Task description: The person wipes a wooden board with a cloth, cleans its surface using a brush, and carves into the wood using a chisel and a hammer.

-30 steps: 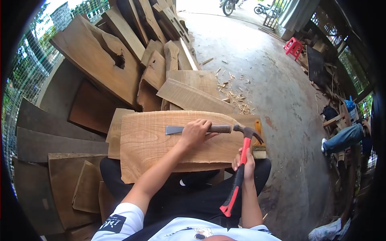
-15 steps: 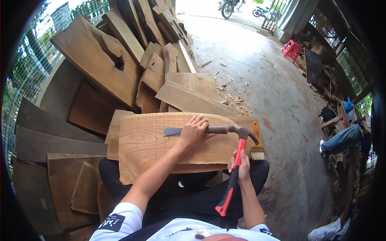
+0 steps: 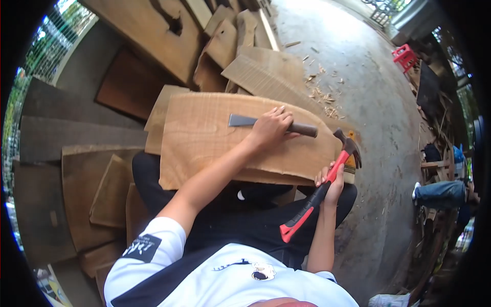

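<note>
A wide wooden board with visible grain lies in front of me above my lap. My left hand is closed around a chisel, its flat metal blade pointing left and its dark handle end sticking out to the right. The chisel lies low over the board's surface. In my right hand, at the board's right end, is a claw hammer with a red and black handle. The hammer head is up, apart from the chisel handle. Partly hidden behind the hammer head is a brush.
Stacked planks and slabs crowd the left and far side. Wood chips litter the concrete floor. A red stool stands far right, and a person's leg in jeans shows at the right edge.
The hammer head has moved right, away from the chisel's handle end. The camera view has tilted downward and shifted, so the board appears higher. My left hand still holds the chisel.
</note>
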Tool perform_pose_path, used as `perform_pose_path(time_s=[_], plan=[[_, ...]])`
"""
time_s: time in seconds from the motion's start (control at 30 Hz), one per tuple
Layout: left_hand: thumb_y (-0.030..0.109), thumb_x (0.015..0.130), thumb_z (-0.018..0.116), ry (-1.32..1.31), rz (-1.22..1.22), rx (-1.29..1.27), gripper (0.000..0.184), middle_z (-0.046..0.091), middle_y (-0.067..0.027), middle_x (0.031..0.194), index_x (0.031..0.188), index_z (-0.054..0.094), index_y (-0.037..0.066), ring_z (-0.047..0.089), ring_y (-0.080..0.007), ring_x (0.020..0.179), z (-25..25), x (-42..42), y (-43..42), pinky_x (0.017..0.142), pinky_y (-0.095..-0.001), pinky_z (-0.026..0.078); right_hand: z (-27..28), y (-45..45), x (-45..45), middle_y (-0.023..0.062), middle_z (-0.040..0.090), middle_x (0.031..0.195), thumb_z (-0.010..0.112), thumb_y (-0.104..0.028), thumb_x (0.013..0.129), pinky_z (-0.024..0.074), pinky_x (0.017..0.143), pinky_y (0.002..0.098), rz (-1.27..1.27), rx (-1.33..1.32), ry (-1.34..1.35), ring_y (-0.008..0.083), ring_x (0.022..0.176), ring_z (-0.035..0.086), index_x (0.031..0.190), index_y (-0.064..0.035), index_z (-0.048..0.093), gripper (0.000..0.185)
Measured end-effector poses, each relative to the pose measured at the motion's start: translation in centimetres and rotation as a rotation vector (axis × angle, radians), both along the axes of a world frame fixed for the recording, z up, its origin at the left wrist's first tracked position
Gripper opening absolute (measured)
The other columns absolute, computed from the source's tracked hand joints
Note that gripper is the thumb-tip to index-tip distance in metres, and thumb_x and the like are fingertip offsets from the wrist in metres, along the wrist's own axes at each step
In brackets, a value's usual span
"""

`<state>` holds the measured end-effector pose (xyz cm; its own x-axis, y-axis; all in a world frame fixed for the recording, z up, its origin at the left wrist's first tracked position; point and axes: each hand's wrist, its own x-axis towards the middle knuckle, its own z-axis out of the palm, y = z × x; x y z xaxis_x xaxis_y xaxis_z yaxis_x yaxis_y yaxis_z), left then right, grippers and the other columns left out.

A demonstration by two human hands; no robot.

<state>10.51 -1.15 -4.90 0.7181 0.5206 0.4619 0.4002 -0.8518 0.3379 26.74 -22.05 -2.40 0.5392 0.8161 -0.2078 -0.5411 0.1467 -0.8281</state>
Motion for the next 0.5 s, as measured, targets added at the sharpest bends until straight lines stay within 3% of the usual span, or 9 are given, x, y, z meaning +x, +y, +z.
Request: perform_pose_path(time_s=[0.07,0.3,0.33,0.5], plan=[[0.050,0.086,0.071,-0.021,0.017,0.034,0.053,0.069,-0.0155,0.116,0.104,0.064,0.000,0.061,-0.0369,0.123,-0.1,0.0,0.0,0.100,-0.0423,0.051,-0.1,-0.3,0.0,0.0034,0.042,0.055,0.034,-0.048,0.109,0.0388,0.042,0.0275,0.274,-0.018,-0.043,0.0149,0.041,0.042,0.105,-0.0071,0.048,0.043],[0.055,0.088,0.067,-0.002,0.013,-0.033,0.059,0.070,-0.0193,0.114,0.101,0.066,-0.003,0.061,-0.0380,0.123,-0.1,-0.2,-0.1,0.103,-0.0421,0.050,0.1,0.0,0.3,0.0024,0.042,0.056,0.032,-0.045,0.110,0.0372,0.041,0.0271,0.105,-0.042,-0.005,0.0148,0.041,0.042,0.107,-0.0083,0.048,0.040],[0.055,0.088,0.067,-0.015,0.012,-0.016,0.059,0.070,-0.0193,0.114,0.100,0.066,-0.003,0.061,-0.0380,0.123,-0.3,-0.2,0.0,0.103,-0.0421,0.050,-0.6,-0.3,0.7,0.0028,0.043,0.056,0.033,-0.046,0.110,0.0376,0.041,0.0277,0.241,-0.029,-0.046,0.0151,0.041,0.042,0.107,-0.0082,0.049,0.041],[0.054,0.088,0.067,-0.042,0.017,0.019,0.059,0.069,-0.0192,0.114,0.099,0.066,-0.003,0.061,-0.0384,0.123,-0.1,-0.3,0.1,0.104,-0.0421,0.049,-1.0,-0.4,0.9,0.0012,0.041,0.056,0.033,-0.045,0.110,0.0355,0.042,0.0276,0.235,-0.017,-0.075,0.0145,0.042,0.040,0.108,-0.0098,0.049,0.039]])
